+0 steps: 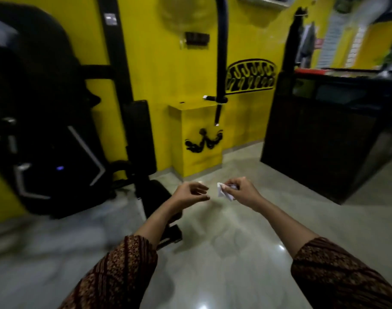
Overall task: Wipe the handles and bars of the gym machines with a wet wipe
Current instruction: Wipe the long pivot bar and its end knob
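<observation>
Wet wipe (222,192) sits pinched in right hand (241,192), mid-air over the floor, touching no machine. Left hand (190,194) is loosely curled just beside it, holding nothing. No wiping contact now; can't tell whether hanging black bar (221,63) or left-side machine (56,130) is done.

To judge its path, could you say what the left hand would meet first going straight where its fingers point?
Probably the wet wipe pinched in the right hand, just across a gap from the left hand; depth is unclear.
</observation>
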The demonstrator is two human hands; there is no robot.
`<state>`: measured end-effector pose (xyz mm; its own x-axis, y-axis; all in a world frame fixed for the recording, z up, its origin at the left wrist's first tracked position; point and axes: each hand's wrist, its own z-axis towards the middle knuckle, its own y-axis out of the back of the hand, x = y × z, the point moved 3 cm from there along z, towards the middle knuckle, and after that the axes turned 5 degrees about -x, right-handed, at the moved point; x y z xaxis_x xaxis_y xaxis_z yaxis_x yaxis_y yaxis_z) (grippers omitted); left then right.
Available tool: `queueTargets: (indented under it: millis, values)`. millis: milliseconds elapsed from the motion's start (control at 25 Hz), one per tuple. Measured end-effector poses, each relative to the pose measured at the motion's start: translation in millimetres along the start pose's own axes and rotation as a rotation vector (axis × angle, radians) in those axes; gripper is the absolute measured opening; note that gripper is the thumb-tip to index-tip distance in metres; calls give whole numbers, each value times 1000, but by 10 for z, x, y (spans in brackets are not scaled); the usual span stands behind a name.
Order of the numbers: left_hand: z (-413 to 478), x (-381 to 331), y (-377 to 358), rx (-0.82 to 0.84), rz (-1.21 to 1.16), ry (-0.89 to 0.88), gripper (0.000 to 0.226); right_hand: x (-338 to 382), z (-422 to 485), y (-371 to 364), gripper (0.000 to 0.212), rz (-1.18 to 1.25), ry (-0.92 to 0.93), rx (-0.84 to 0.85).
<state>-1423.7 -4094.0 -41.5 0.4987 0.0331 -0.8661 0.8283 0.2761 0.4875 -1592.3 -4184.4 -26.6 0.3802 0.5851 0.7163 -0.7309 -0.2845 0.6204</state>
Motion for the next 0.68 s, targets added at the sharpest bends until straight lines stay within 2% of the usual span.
queueTargets:
  millis: [200,320,680]
  values:
    - [-332,434,549,-214,93,183,38,170,374,-802,19,114,136,199]
    - [-432,691,900,-324,121,255,38,406,667,-1289,15,163,211,317]
    - [-51,1426,2272,-539,273,344,33,1093,1879,-2629,23,258,287,475]
